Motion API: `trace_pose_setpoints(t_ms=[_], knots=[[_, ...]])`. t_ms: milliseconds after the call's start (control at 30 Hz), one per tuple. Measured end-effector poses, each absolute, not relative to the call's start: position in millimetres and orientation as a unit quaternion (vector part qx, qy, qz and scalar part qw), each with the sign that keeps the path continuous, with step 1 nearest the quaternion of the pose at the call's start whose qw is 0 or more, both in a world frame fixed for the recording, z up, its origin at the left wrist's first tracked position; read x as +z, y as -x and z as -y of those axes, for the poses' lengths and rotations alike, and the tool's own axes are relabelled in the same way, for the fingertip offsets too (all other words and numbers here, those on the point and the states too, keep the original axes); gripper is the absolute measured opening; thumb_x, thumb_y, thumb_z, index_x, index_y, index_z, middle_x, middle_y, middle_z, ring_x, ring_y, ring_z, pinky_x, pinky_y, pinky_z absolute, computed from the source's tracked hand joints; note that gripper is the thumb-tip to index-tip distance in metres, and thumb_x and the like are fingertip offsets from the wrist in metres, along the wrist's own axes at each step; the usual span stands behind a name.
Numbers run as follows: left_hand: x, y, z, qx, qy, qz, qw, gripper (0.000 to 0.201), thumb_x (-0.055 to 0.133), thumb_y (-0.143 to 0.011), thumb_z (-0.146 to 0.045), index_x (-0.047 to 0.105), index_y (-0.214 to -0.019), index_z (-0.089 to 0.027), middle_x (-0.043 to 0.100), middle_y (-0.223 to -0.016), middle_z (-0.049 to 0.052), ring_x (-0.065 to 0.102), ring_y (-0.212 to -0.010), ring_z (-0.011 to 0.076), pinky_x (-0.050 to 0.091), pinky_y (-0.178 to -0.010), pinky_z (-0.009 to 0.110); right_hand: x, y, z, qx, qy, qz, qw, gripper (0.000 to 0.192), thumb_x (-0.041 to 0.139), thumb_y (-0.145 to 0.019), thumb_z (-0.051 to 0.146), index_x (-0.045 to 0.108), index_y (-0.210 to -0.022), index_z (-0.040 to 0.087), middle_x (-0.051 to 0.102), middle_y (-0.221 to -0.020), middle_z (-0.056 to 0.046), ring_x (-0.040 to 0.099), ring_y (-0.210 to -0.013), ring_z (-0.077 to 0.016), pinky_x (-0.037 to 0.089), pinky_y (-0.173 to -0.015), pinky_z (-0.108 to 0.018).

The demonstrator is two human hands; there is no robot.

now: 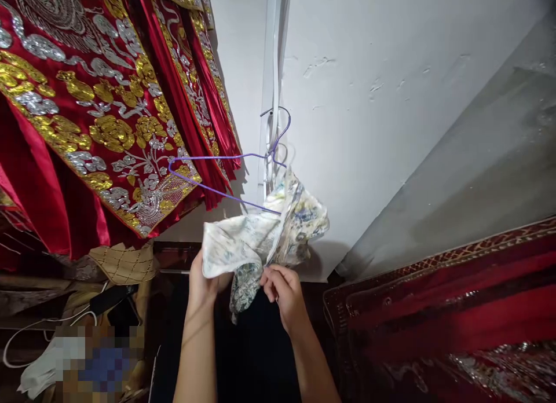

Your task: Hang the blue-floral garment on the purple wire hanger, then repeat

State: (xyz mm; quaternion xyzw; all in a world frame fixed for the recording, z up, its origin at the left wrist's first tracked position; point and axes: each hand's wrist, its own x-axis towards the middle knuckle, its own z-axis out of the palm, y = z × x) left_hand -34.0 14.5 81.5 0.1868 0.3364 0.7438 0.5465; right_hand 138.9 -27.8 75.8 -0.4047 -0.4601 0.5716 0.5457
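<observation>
A light garment with a blue and green floral print [243, 241] hangs partly over a purple wire hanger [217, 157]. The hanger's left arm is bare, and its right part goes into the cloth. My left hand [204, 281] is under the garment's left portion, with most of its fingers hidden by the fabric. At the garment's lower middle, my right hand [281, 287] pinches the edge of the cloth between thumb and fingers. One darker flap of the garment droops between my two hands.
Red costumes with gold and silver embroidery [113, 131] hang at the left. A white wall [369, 102] stands behind the hanger. Red embroidered fabric [452, 310] lies at the right. Lower left are a white cable [21, 339] and a dark device [124, 313].
</observation>
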Motion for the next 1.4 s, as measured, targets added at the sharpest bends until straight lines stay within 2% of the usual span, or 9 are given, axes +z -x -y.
trace_pose_setpoints(t_ms=[133, 267, 400, 600, 733, 867, 1100, 1233, 1400], knots=[[89, 8, -2, 0.72, -0.239, -0.327, 0.564, 0.029, 0.078, -0.079, -0.036, 0.057, -0.074, -0.017, 0.052, -0.068, -0.003, 0.047, -0.059, 0.0093, 0.041, -0.057, 0.018, 69, -158, 21, 0.549, 0.465, 0.505, 0.476, 0.045, 0.058, -0.09, 0.046, 0.056, -0.053, 0.019, 0.041, -0.044, 0.004, 0.035, -0.043, -0.0104, 0.029, -0.049, -0.028], [112, -15, 22, 0.649, -0.419, -0.295, 0.563, 0.029, 0.061, -0.094, -0.04, 0.058, -0.077, -0.017, 0.05, -0.073, -0.001, 0.046, -0.067, 0.0116, 0.04, -0.063, 0.021, 76, -157, 21, 0.459, 0.496, 0.474, 0.565, 0.051, 0.049, -0.093, 0.065, 0.072, -0.082, 0.022, 0.066, -0.08, -0.006, 0.061, -0.081, -0.0223, 0.047, -0.076, -0.034], [133, -29, 43, 0.506, -0.65, -0.348, 0.447, 0.022, 0.057, -0.098, -0.033, 0.065, -0.083, -0.019, 0.06, -0.086, 0.004, 0.056, -0.087, 0.0185, 0.043, -0.083, 0.028, 84, -147, 30, 0.629, 0.393, 0.387, 0.548, 0.064, 0.045, -0.088, 0.079, 0.075, -0.102, 0.024, 0.073, -0.107, -0.009, 0.06, -0.119, -0.0299, 0.046, -0.101, -0.041], [172, -8, 20, 0.43, -0.738, -0.353, 0.383, 0.049, 0.056, -0.099, -0.04, 0.048, -0.147, -0.033, 0.061, -0.132, 0.007, 0.055, -0.12, 0.0234, 0.04, -0.104, 0.033, 117, -157, 28, 0.717, 0.309, 0.373, 0.502, 0.045, 0.075, -0.077, 0.057, 0.073, -0.107, 0.022, 0.074, -0.099, -0.008, 0.068, -0.103, -0.0294, 0.053, -0.089, -0.04], [168, 13, -14, 0.272, -0.8, -0.318, 0.43, 0.05, 0.037, -0.101, -0.057, 0.068, -0.106, -0.018, 0.063, -0.086, 0.004, 0.057, -0.082, 0.0196, 0.045, -0.075, 0.028, 153, -182, 4, 0.621, 0.33, 0.555, 0.444, 0.025, 0.081, -0.067, 0.026, 0.074, -0.09, 0.018, 0.069, -0.074, 0.0, 0.064, -0.07, -0.0194, 0.051, -0.067, -0.03], [148, 42, -26, 0.172, -0.835, -0.376, 0.363, 0.051, 0.051, -0.093, -0.062, 0.058, -0.071, -0.016, 0.047, -0.062, -0.003, 0.041, -0.058, 0.012, 0.032, -0.055, 0.024, 180, -208, -22, 0.37, 0.427, 0.639, 0.522, 0.005, 0.068, -0.07, 0.017, 0.072, -0.067, 0.017, 0.065, -0.065, 0.0, 0.06, -0.064, -0.0162, 0.046, -0.059, -0.026], [168, 98, -15, 0.153, -0.846, -0.499, 0.115, 0.043, 0.06, -0.086, -0.06, 0.063, -0.062, -0.024, 0.062, -0.062, 0.006, 0.058, -0.059, 0.0224, 0.034, -0.058, 0.029, 169, -199, -75, 0.321, 0.446, 0.622, 0.558, 0.062, 0.059, -0.077, 0.022, 0.062, -0.14, 0.022, 0.074, -0.118, -0.007, 0.067, -0.107, -0.0266, 0.053, -0.092, -0.036], [161, 107, -11, 0.157, -0.794, -0.576, 0.113, 0.047, 0.063, -0.082, -0.059, 0.058, -0.052, -0.023, 0.06, -0.057, 0.008, 0.058, -0.055, 0.0239, 0.041, -0.061, 0.031, 140, -193, -108, 0.346, 0.468, 0.631, 0.512, 0.053, 0.057, -0.077, 0.022, 0.072, -0.127, 0.016, 0.073, -0.125, -0.01, 0.065, -0.116, -0.0275, 0.049, -0.1, -0.038], [153, 116, -19, 0.319, -0.756, -0.548, 0.164, 0.026, 0.079, -0.071, -0.046, 0.066, -0.061, -0.026, 0.067, -0.065, 0.006, 0.066, -0.069, 0.0268, 0.049, -0.088, 0.038, 129, -217, -98, 0.29, 0.485, 0.639, 0.522, 0.04, 0.056, -0.069, 0.017, 0.08, -0.101, 0.014, 0.079, -0.096, -0.008, 0.07, -0.089, -0.0261, 0.052, -0.075, -0.031]])
